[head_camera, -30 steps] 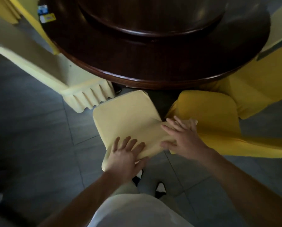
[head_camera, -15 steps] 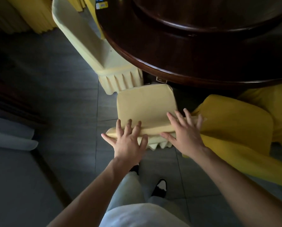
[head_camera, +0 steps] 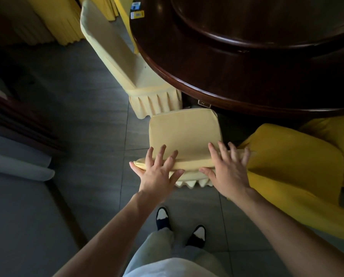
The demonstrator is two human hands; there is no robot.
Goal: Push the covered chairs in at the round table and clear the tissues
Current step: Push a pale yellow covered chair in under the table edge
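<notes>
A pale-yellow covered chair [head_camera: 184, 132] stands in front of me, its seat front just under the edge of the dark round wooden table [head_camera: 217, 76]. My left hand [head_camera: 159, 170] lies with spread, straight fingers over the left part of the chair's top rail. My right hand [head_camera: 229, 170] lies the same way on the right part of the rail, fingers fanned out. Neither hand grips the cover. A second pale-yellow covered chair [head_camera: 123, 56] stands to the left, against the table. No tissues show in this view.
A bright-yellow covered chair [head_camera: 291, 164] stands close on the right, touching the pale one. A raised turntable [head_camera: 267, 21] sits on the table; small packets [head_camera: 137, 15] lie near its far-left edge. Yellow drapes [head_camera: 53, 21] hang at the back left. Dark furniture [head_camera: 17, 136] lines the left.
The pale chair has slid toward the table and squared up to it. Both hands stayed on its top rail. The view has swung left, showing more floor and the left chair.
</notes>
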